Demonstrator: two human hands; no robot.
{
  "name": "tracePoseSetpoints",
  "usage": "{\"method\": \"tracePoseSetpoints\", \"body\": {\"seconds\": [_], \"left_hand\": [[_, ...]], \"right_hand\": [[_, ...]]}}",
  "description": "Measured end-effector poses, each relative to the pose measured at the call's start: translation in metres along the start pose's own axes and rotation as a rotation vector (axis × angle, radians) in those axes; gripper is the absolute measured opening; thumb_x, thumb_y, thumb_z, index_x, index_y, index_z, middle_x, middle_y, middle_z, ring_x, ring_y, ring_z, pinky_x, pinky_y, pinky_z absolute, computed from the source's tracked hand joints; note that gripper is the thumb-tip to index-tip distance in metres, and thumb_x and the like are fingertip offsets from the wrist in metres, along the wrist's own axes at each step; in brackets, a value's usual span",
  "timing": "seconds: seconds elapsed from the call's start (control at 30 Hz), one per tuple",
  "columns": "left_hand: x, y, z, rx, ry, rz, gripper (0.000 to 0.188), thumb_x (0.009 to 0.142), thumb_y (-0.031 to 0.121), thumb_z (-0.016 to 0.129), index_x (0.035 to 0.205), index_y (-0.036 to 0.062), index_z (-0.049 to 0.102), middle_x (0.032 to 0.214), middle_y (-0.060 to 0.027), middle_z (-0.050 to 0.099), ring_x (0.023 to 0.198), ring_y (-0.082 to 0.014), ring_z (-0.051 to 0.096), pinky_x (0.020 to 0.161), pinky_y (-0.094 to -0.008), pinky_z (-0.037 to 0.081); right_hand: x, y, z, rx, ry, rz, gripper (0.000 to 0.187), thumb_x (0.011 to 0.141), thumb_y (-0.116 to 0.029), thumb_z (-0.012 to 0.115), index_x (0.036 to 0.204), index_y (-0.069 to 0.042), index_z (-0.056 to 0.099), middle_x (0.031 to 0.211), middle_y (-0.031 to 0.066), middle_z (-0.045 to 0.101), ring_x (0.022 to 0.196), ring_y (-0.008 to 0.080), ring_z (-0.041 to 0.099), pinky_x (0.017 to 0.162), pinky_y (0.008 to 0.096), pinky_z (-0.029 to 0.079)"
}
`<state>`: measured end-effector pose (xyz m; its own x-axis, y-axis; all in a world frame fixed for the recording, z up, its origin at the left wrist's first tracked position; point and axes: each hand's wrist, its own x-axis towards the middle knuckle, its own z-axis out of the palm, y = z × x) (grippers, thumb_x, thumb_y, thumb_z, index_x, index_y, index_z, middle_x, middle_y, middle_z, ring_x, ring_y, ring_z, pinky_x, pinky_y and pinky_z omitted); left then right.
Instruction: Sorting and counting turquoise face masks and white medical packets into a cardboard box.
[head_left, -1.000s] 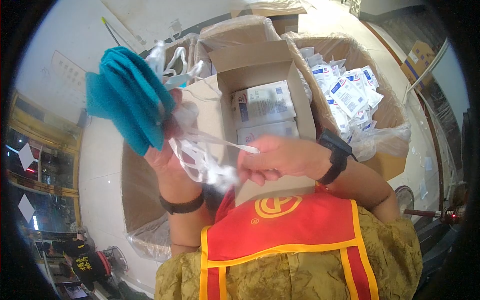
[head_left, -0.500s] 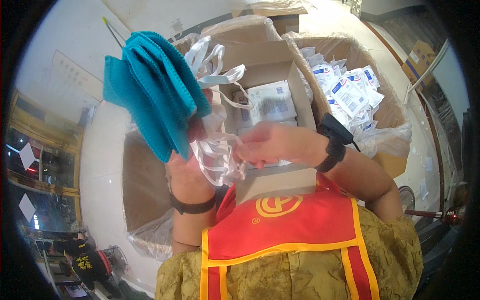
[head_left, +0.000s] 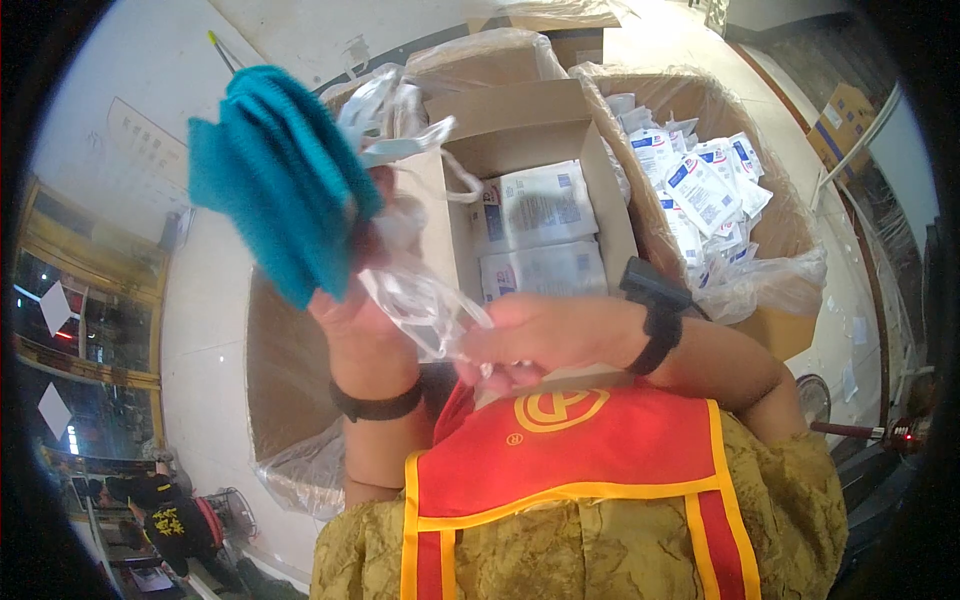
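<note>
1. Our left hand [head_left: 365, 300] is raised, fingers [head_left: 385, 215] clamped on a stack of teal face masks [head_left: 275, 175] with white ear loops [head_left: 410, 135] sticking out behind it. The grip sits low on the stack, near one edge.
2. Our right hand [head_left: 545, 335] has its fingers pinched together on a clear plastic wrapper [head_left: 420, 300] that hangs from the base of the stack, just below the left thumb.
3. The masks are held in the air above the small open carton [head_left: 520, 125], touching neither it nor the packets inside.
4. Risk: a hard pull on the wrapper could drag the stack out of the left grip, since we hold it by one edge only. Masks would fan out and drop.
5. Risk: the loops look tangled with the plastic. A tug could snag or snap a loop, we judge.
6. Risk: the film is thin and may tear, leaving scraps on the masks.
7. Beyond the hands: white and blue sealed packets [head_left: 535, 205] lie flat in the carton. A larger lined cardboard box [head_left: 770, 215] at right holds loose packets [head_left: 700, 185]. Fallen masks could land among them and get mixed.
8. Pale floor [head_left: 130, 130] lies around the boxes, so a drop past the carton would dirty the masks.
</note>
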<state>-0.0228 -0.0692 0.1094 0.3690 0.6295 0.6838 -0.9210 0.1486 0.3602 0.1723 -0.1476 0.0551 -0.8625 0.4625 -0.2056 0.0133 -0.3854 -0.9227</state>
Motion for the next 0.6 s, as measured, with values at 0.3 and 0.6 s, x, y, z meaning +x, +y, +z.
{"method": "tracePoseSetpoints", "body": {"seconds": [0.3,0.6], "left_hand": [[-0.040,0.012,0.010,0.715,-0.179,-0.096,0.051,0.082,0.023,0.069,0.127,0.0064,0.052,0.121,-0.0154,0.059,0.109,-0.0324,0.058,0.094,-0.0417,0.047],[-0.034,0.004,0.084,1.832,-0.613,-0.867,0.038,0.072,0.021,0.072,0.104,0.0101,0.056,0.091,-0.0118,0.059,0.077,-0.0329,0.063,0.065,-0.0391,0.051]], "right_hand": [[-0.067,-0.019,-0.012,-0.216,0.213,-0.011,0.034,0.101,-0.038,0.046,0.087,-0.009,0.057,0.068,-0.0055,0.047,0.060,0.0024,0.040,0.053,0.0187,0.033],[-0.108,-0.060,0.003,-0.528,0.081,-0.001,0.036,0.103,-0.032,0.042,0.090,0.000,0.054,0.071,0.0051,0.053,0.071,0.0133,0.050,0.067,0.0306,0.043]]}}
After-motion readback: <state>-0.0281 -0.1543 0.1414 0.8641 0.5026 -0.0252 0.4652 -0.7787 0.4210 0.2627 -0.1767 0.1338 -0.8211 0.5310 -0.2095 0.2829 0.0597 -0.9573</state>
